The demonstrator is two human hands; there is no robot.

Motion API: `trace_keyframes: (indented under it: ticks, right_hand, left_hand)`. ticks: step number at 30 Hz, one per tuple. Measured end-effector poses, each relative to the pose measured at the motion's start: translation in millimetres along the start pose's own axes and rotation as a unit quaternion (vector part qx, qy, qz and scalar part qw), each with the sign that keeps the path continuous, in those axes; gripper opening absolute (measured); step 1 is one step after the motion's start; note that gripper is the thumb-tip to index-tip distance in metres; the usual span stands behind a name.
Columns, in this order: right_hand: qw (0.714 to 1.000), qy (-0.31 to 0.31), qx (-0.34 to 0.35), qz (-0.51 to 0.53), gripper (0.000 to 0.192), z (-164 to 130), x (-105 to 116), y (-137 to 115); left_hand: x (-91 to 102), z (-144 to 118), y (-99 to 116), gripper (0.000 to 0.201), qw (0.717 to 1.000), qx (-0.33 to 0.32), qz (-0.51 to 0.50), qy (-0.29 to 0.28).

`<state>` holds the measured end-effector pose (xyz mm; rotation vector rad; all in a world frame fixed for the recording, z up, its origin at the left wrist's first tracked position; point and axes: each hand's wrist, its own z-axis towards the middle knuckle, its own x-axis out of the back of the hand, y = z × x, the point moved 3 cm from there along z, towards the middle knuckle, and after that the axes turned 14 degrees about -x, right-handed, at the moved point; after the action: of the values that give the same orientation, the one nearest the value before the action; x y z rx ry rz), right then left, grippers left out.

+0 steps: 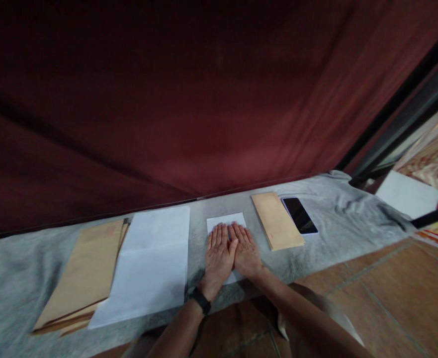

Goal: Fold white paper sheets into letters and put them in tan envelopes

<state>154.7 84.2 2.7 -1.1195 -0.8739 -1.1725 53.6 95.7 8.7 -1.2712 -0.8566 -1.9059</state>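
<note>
A small white sheet of paper (224,219), which looks folded, lies on the grey cloth in front of me. Both my hands press flat on it, side by side with thumbs touching. My left hand (219,253) has its fingers stretched forward, and a dark watch (200,300) is on that wrist. Fingers extended too, my right hand (245,251) rests on the sheet's right half. Most of the sheet is hidden under my palms. Left of my hands, larger white sheets (149,268) lie spread out. To the right sits a brown envelope stack (276,221).
A phone (300,216) lies beside the right-hand envelopes. More brown envelopes (82,271) are piled at the left. The grey cloth (338,219) covers a narrow surface, wrinkled at the right. Behind it hangs a dark red curtain (204,109). Tiled floor (383,283) shows in front.
</note>
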Motion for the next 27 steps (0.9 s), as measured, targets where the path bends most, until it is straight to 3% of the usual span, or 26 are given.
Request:
trace_keyframes:
  ticks: [11,20,27]
  right_hand:
    - [0.997,0.020,-0.071,0.010,0.053,5.1,4.1,15.7]
    - [0.995,0.058,-0.076,-0.002,0.055,4.9,1.1,27.5]
    - [0.995,0.066,-0.078,0.003,0.054,4.2,0.2,30.4]
  left_hand:
    - [2.8,-7.6,-6.9,0.058,0.998,0.024,0.054,0.003]
    - [11.1,-8.3,-16.7,0.060,0.995,0.056,0.070,-0.038]
    - [17.8,-7.7,-29.8,0.058,0.993,0.078,0.080,-0.025]
